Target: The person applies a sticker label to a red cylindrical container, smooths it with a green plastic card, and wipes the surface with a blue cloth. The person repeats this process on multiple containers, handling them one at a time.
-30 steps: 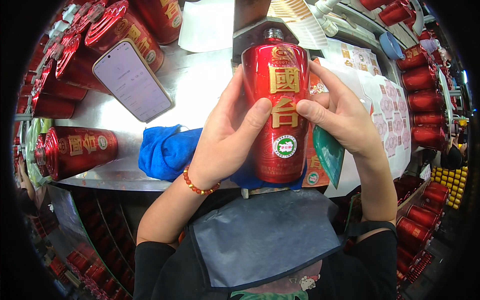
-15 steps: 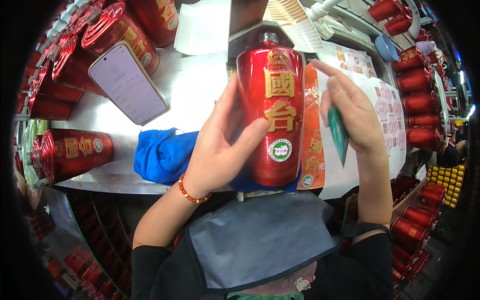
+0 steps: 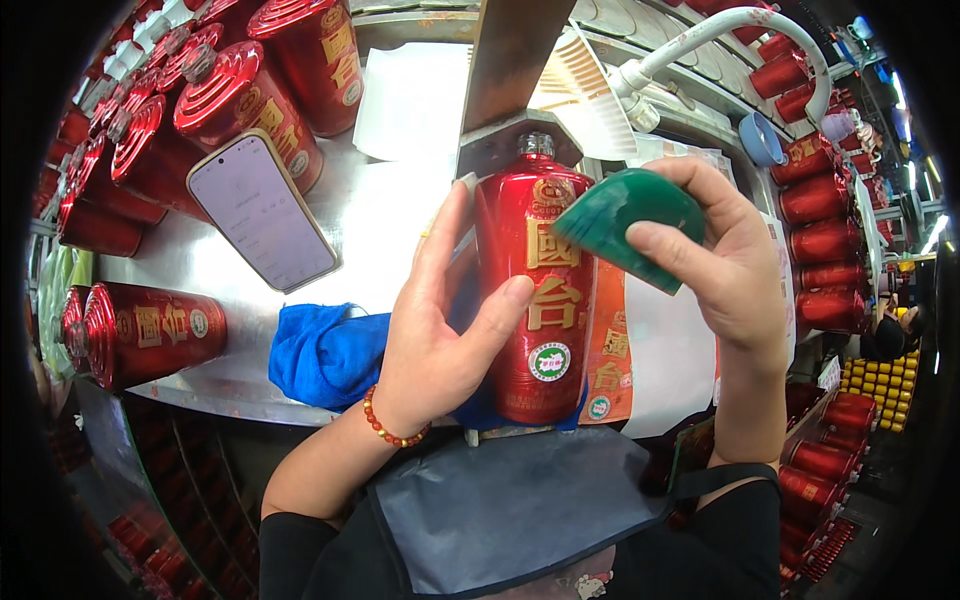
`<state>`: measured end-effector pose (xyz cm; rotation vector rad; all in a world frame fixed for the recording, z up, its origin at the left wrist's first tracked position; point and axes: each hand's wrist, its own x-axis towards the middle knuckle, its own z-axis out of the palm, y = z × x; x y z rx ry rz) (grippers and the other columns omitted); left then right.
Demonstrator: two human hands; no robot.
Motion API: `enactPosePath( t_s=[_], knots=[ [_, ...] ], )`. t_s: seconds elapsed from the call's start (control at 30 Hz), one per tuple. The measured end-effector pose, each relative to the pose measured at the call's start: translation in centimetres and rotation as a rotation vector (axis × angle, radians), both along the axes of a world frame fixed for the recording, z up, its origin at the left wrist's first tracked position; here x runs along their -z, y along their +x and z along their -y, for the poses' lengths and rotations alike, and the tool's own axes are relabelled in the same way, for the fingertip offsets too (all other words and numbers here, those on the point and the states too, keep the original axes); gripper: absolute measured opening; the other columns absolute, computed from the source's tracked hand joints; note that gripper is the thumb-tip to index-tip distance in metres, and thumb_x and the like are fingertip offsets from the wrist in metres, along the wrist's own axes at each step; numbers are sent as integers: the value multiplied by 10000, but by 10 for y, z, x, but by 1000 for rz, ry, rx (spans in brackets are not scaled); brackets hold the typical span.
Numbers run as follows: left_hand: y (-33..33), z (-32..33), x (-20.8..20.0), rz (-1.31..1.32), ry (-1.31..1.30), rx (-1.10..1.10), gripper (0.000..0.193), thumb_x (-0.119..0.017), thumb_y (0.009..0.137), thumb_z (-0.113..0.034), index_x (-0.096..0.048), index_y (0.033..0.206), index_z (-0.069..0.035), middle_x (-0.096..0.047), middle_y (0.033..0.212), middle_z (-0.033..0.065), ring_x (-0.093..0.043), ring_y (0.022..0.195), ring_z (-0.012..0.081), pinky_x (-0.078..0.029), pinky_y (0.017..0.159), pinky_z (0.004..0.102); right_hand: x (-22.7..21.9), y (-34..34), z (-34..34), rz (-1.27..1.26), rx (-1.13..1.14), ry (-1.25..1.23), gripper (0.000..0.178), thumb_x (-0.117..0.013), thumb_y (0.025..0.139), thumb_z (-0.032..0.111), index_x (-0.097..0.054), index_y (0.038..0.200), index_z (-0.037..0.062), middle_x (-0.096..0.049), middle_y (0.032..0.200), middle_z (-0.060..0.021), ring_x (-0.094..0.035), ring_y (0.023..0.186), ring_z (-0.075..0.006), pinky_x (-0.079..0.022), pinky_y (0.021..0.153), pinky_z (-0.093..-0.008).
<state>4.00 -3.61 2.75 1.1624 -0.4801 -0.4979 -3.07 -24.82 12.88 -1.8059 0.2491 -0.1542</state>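
Observation:
A glossy red bottle (image 3: 540, 385) with raised gold characters and a round green-and-white sticker lies in front of me, its capped neck pointing away. My left hand (image 3: 450, 330) steadies its left side, the thumb resting across the front and the fingers stretched along the edge. In my right hand (image 3: 725, 245) is a green half-moon scraper (image 3: 630, 215), pinched between thumb and fingers. Its left tip is at the bottle's upper right side; I cannot tell whether it touches. Beneath the bottle, a blue cloth (image 3: 325, 355) shows, bunched up to the left.
Red bottles (image 3: 235, 95) crowd the back left, with a phone (image 3: 265, 215) leaning there. Another red bottle (image 3: 155, 335) lies at left. Printed orange sheets (image 3: 610, 375) and white paper (image 3: 670, 375) lie at right. Behind are a brown post (image 3: 510, 60), white pipe (image 3: 740, 25) and blue cup (image 3: 760, 140).
My right hand has brought the scraper up and left to the bottle, turning its broad face into view. The left hand stays on the bottle. The whole view has shifted slightly.

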Motion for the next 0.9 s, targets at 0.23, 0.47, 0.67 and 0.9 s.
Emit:
enactPosePath(
  t_s=[0.23, 0.47, 0.67, 0.9],
  knots=[
    [2, 4, -1, 31, 39, -6, 819, -691, 976, -88, -198, 1616, 52, -331, 1598, 211, -470, 1420, 288, -403, 1157, 403, -10, 34, 20, 115, 90, -375, 300, -747, 924, 108, -676, 1193, -5, -722, 1026, -49, -675, 929, -99, -542, 818, -237],
    [1, 2, -1, 27, 37, -2, 809, -677, 976, -63, -197, 1618, 48, -337, 1593, 200, -460, 1424, 272, -396, 1160, 396, -14, 27, 11, 69, 90, -409, 282, -774, 898, 81, -695, 1153, -10, -705, 976, -24, -654, 891, -89, -520, 801, -226],
    [-1, 0, -2, 45, 63, 22, 844, -699, 961, -84, -190, 1622, 45, -326, 1598, 209, -424, 1448, 280, -368, 1177, 397, -14, 33, 16, 118, 13, -454, 253, -777, 904, 100, -725, 1131, 3, -698, 936, -14, -650, 867, -81, -510, 768, -212],
    [-1, -3, 4, 174, 141, 9, 924, -752, 928, -202, -191, 1619, 48, -352, 1570, 257, -375, 1470, 341, -312, 1204, 426, -20, 42, 8, 45, -187, -407, 251, -791, 874, 57, -728, 1105, -16, -695, 928, -9, -634, 846, -69, -506, 748, -219]
  ],
)
